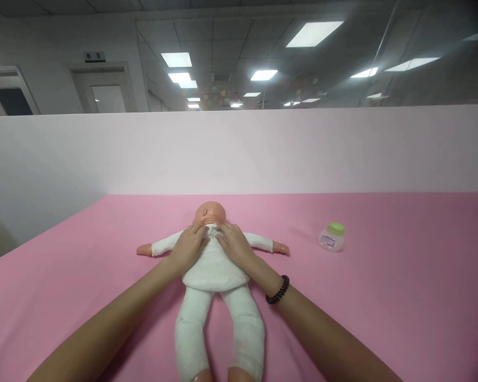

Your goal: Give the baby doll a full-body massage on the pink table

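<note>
A baby doll [217, 268] with a white cloth body lies stretched out on the pink surface, its head at the far end and its legs towards me. Its arms spread out to both sides. My left hand [189, 245] rests flat on the left of the doll's upper body, just below the head. On the right of the upper body lies my right hand [235, 244], fingers extended; a black coiled band [278, 289] circles that wrist. Both hands are open and hold nothing. Between them a strip of white cloth shows near the doll's neck.
To the right stands a small clear jar [330, 241] with a green lid. The pink covering [382, 307] spreads under everything. A white partition [263, 154] rises along the back edge, with doors and ceiling lights beyond it.
</note>
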Available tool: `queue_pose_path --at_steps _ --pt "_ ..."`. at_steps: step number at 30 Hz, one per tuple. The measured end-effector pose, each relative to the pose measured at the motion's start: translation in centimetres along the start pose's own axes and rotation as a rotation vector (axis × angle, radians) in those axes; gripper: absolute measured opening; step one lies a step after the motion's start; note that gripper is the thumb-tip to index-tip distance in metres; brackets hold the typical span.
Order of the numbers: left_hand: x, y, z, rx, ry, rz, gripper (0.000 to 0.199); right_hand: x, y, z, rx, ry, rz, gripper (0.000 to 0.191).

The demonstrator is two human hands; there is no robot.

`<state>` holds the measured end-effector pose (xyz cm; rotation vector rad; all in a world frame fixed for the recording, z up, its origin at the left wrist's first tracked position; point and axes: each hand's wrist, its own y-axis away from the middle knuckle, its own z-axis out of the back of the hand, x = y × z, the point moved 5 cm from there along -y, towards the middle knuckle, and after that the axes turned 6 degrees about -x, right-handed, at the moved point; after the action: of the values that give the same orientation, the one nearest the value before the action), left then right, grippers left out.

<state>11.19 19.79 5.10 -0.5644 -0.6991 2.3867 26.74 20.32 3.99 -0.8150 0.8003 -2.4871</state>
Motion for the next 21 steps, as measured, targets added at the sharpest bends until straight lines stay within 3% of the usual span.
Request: queue_pose_path --at_steps 3,8,12,16,21 --pt "-0.3 -0.1 0.3 0.036 -0.021 0.003 0.016 0.0 -0.1 -0.2 0.035 0.004 -0.013 0.014" --pt "0.2 0.0 0.2 0.023 0.008 0.023 0.019 0.6 -0.4 -0.1 0.05 0.008 -0.008 0.017" --pt "0.9 0.1 -0.2 -0.079 0.15 0.079 0.01 0.4 -0.1 0.0 0.008 -0.038 -0.049 0.013" --pt "2.2 1.1 -0.6 -0.222 0.393 0.358 0.018 0.2 -0.8 0.5 -0.057 -0.137 -0.115 0.022" --pt "2.7 5.0 -1.0 -0.28 0.757 0.81 0.032 0.4 -5.2 1.4 -0.167 -0.307 -0.302 0.05"
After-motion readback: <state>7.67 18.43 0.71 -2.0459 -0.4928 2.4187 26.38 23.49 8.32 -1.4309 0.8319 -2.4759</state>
